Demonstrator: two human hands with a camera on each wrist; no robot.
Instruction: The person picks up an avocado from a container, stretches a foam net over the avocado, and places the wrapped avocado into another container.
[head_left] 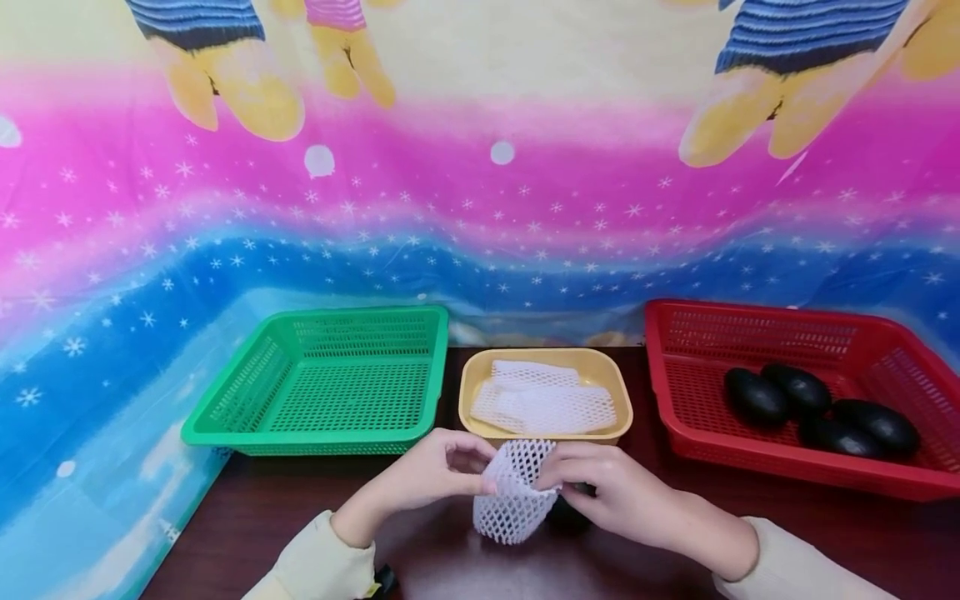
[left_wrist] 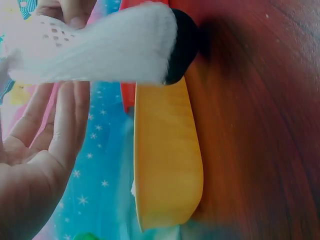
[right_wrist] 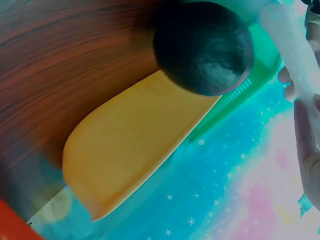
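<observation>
A white foam net sleeve (head_left: 513, 510) is held up between both hands over the table. My left hand (head_left: 431, 473) pinches its left side between thumb and fingers; in the left wrist view the other fingers (left_wrist: 64, 117) stretch out alongside the net. My right hand (head_left: 622, 496) grips the rim of the net at its right, fingertips at the mouth. On the table below, a glossy black oval fruit (right_wrist: 202, 50), avocado-like, stands apart from the net in the right wrist view. The right hand and net mostly hide it in the head view.
A yellow tray (head_left: 621, 421) with several flat foam nets (head_left: 558, 406) is just beyond the hands. To the left stands a green basket (head_left: 352, 392) with nothing in it. A red basket (head_left: 750, 454) at right holds several black oval fruits (head_left: 756, 397). Behind hangs a printed cloth (head_left: 480, 192).
</observation>
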